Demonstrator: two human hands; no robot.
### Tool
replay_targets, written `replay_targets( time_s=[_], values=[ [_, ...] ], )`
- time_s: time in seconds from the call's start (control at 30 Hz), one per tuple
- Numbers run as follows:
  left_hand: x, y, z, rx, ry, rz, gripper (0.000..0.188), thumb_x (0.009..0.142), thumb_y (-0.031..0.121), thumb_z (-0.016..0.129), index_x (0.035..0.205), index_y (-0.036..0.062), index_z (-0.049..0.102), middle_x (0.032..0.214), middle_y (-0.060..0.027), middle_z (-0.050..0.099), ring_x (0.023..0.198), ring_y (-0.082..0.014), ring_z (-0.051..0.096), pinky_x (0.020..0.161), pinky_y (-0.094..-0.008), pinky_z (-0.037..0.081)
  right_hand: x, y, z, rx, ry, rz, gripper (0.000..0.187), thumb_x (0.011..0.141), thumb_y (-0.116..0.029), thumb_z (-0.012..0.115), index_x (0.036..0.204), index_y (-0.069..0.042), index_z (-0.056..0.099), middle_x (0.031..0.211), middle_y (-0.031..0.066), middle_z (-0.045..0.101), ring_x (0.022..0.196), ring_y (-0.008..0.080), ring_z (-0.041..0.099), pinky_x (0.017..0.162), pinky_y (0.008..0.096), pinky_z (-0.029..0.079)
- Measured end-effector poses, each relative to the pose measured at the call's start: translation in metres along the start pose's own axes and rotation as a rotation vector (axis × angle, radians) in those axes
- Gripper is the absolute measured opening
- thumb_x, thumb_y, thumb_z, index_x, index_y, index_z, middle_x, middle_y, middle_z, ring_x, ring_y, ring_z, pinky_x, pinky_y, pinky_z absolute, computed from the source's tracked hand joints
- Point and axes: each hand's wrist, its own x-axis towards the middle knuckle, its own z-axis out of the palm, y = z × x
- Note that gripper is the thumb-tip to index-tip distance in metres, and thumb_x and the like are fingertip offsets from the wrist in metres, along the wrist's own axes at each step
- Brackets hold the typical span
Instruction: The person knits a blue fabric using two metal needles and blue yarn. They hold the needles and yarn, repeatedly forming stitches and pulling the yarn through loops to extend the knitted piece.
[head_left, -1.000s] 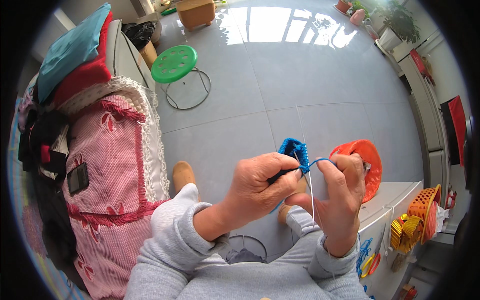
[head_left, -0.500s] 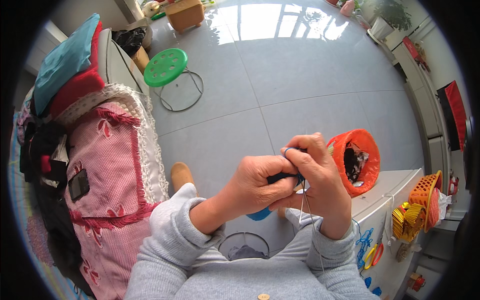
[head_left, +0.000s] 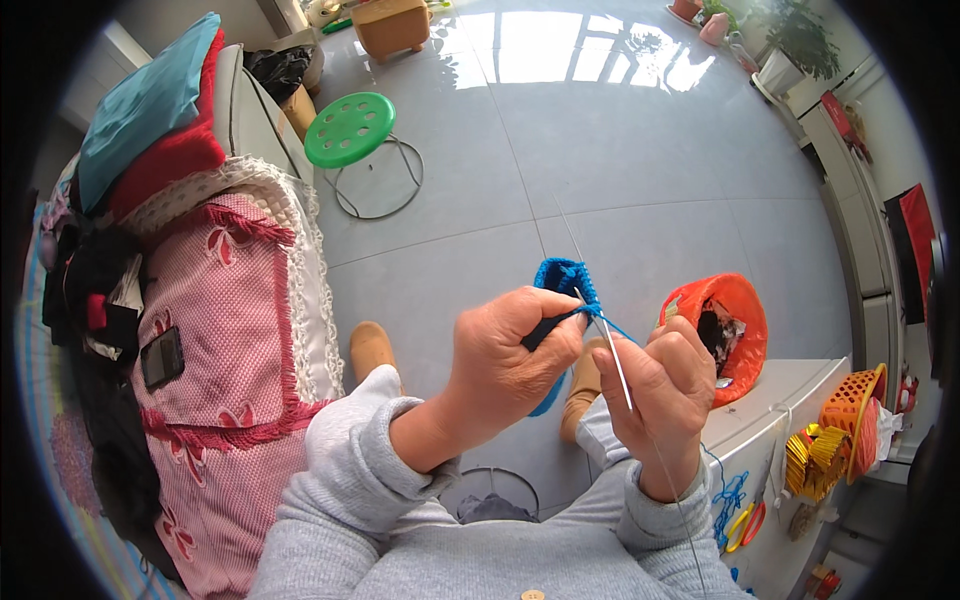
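Bright blue knitting (head_left: pixel 556 270) hangs in front of me, its stitched edge showing beyond my left hand (head_left: pixel 500 365). That hand is closed around the piece, thumb and forefinger pinching near the stitches. Close by, my right hand (head_left: pixel 665 390) is closed on a silver knitting needle (head_left: pixel 618 368), which slants from the stitches down past the thumb. A blue strand stretches from the knitting to the right fingers. Another thin needle (head_left: pixel 570 230) sticks out beyond the far edge. Part of the knitting is hidden behind my left hand.
An orange-lined bin (head_left: pixel 745 300) stands right, beside a white cabinet (head_left: pixel 790 400) bearing blue yarn (head_left: pixel 732 495), scissors (head_left: pixel 745 525) and an orange basket (head_left: pixel 850 397). Left are a pink-covered seat (head_left: pixel 220 350) with a phone (head_left: pixel 163 357) and a green stool (head_left: pixel 350 130).
My hands have drawn apart, the right one moving down and nearer me. The knitting's edge and the needle now show between them. The whole view has shifted slightly.
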Motion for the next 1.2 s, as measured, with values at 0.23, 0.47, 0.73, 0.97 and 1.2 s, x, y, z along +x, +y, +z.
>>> replay_targets(
  time_s=[0.23, 0.47, 0.73, 0.97, 1.2],
  values=[
    [-0.004, 0.005, 0.004, -0.033, 0.042, 0.0, 0.021, 0.083, -0.001, 0.066, 0.104, -0.0007, 0.066, 0.086, -0.0035, 0.068, 0.075, -0.0038, 0.06, 0.064, -0.0188, 0.05, -0.001, -0.003, -0.006, 0.07, 0.007, 0.056, 0.024, 0.063, 0.004, 0.076, 0.085, 0.001, 0.066, 0.061, 0.0006, 0.044, 0.052, 0.0142, 0.038, 0.043, 0.028, 0.026],
    [0.001, 0.005, -0.002, -0.113, -0.011, -0.055, 0.014, 0.082, 0.003, 0.068, 0.095, 0.0004, 0.068, 0.076, -0.0018, 0.064, 0.066, -0.0038, 0.054, 0.057, -0.0206, 0.045, -0.001, 0.0, -0.009, 0.253, 0.001, 0.171, 0.021, 0.069, 0.005, 0.072, 0.089, 0.002, 0.068, 0.064, 0.0039, 0.051, 0.054, 0.0134, 0.04, 0.046, 0.027, 0.03],
    [0.005, 0.009, -0.012, -0.263, -0.147, -0.171, 0.009, 0.083, 0.003, 0.065, 0.091, -0.0002, 0.067, 0.074, -0.0003, 0.061, 0.066, -0.0039, 0.053, 0.057, -0.0199, 0.044, 0.0, -0.001, -0.018, 0.487, -0.074, 0.395, 0.017, 0.073, 0.005, 0.068, 0.09, 0.004, 0.069, 0.066, 0.0014, 0.049, 0.055, 0.0099, 0.04, 0.047, 0.0254, 0.028],
    [0.011, 0.011, -0.024, -0.403, -0.352, -0.267, 0.009, 0.083, 0.002, 0.064, 0.091, -0.0026, 0.065, 0.076, -0.0027, 0.063, 0.067, -0.0063, 0.057, 0.059, -0.0206, 0.047, -0.002, 0.01, -0.024, 0.847, -0.123, 0.582, 0.012, 0.079, 0.0, 0.064, 0.088, 0.008, 0.068, 0.067, 0.0036, 0.048, 0.061, 0.0098, 0.04, 0.053, 0.0254, 0.029],
    [0.014, 0.01, -0.027, -0.534, -0.449, -0.355, 0.009, 0.084, 0.002, 0.064, 0.091, -0.0032, 0.065, 0.079, -0.0057, 0.065, 0.071, -0.0091, 0.062, 0.062, -0.0225, 0.051, -0.008, 0.021, -0.016, 1.413, -0.095, 0.812, 0.018, 0.086, -0.005, 0.058, 0.09, 0.01, 0.068, 0.075, 0.0105, 0.058, 0.07, 0.0146, 0.053, 0.065, 0.0261, 0.043]
  ],
)
